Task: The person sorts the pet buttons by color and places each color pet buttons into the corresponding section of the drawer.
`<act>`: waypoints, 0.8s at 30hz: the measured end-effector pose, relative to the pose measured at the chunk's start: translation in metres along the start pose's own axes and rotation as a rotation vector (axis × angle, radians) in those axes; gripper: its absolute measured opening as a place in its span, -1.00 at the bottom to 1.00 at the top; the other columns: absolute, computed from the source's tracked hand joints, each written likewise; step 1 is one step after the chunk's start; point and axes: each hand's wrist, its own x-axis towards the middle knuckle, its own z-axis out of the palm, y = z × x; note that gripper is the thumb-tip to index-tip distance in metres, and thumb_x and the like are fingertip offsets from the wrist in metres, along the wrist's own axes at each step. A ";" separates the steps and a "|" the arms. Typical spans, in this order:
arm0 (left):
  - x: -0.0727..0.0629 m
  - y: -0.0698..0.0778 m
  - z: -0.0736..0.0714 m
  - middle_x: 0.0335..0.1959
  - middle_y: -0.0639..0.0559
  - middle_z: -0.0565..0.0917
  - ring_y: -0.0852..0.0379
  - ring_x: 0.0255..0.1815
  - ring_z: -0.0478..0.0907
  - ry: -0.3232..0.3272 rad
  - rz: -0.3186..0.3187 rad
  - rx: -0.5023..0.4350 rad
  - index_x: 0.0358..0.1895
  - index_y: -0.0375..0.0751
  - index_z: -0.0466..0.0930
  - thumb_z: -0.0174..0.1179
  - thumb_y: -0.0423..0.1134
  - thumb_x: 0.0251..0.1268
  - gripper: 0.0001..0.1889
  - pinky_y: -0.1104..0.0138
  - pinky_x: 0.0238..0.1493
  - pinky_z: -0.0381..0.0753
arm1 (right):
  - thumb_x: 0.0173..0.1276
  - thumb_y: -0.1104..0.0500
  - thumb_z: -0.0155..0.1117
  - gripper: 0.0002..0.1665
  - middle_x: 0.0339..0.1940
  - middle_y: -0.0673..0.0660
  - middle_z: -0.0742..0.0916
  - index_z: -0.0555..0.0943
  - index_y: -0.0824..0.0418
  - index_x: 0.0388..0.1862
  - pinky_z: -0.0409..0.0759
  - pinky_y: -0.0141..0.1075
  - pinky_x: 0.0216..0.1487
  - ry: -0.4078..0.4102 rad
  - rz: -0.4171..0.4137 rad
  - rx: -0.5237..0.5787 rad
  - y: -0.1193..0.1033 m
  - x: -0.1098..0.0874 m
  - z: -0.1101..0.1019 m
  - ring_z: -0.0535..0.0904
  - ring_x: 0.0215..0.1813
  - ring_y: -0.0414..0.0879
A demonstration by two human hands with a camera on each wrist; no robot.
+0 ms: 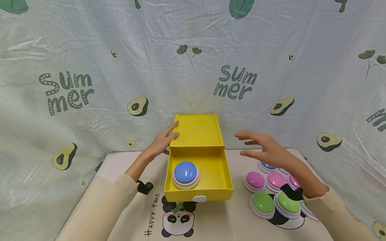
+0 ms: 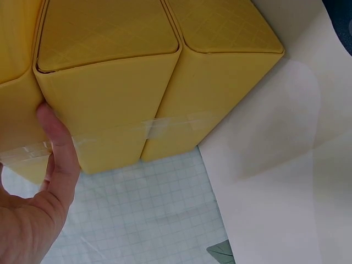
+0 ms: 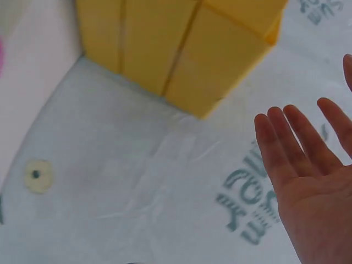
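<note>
A yellow drawer box (image 1: 197, 129) stands against the back sheet, its drawer (image 1: 215, 174) pulled out toward me. Inside the drawer, at its left, sits a push button (image 1: 185, 173) with a blue dome and white base. My left hand (image 1: 159, 143) rests on the box's left side with its fingers stretched out. In the left wrist view that hand (image 2: 41, 209) touches the box's side wall (image 2: 110, 110). To the right of the box my right hand (image 1: 268, 149) is held in the air, fingers extended, touching nothing; its palm (image 3: 324, 203) shows in the right wrist view.
On the right of the table are several more push buttons: pink ones (image 1: 255, 180), green ones (image 1: 263, 203) and a blue one (image 1: 267, 165) partly hidden by my right hand. A printed sheet (image 1: 193, 90) hangs behind. The tabletop (image 1: 235, 221) has panda prints.
</note>
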 end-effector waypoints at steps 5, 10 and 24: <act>-0.001 0.002 -0.001 0.67 -0.16 0.17 -0.27 0.29 0.55 -0.001 0.005 0.006 0.67 0.46 -0.07 -0.07 0.25 0.58 -0.31 0.07 -0.20 0.82 | 0.44 0.09 0.40 -0.36 0.41 0.21 0.62 0.49 0.14 0.46 0.67 0.13 0.20 0.014 0.125 0.016 0.031 -0.013 0.000 0.61 0.33 0.21; -0.001 0.002 -0.001 0.63 -0.20 0.24 -0.24 0.24 0.58 -0.006 0.005 0.002 0.67 0.45 -0.06 -0.06 0.24 0.58 -0.31 0.09 -0.21 0.82 | 0.48 0.07 0.34 -0.32 0.44 0.28 0.58 0.42 0.19 0.51 0.63 0.20 0.24 0.025 0.234 0.022 0.059 -0.026 0.003 0.56 0.36 0.26; -0.003 0.000 0.001 0.54 -0.25 0.38 -0.21 0.16 0.63 0.003 0.005 0.001 0.67 0.47 -0.06 -0.06 0.25 0.58 -0.31 0.09 -0.22 0.82 | 0.54 -0.03 0.24 -0.23 0.56 0.43 0.39 0.30 0.29 0.58 0.38 0.39 0.41 -0.027 0.424 0.072 0.126 -0.054 0.012 0.31 0.50 0.47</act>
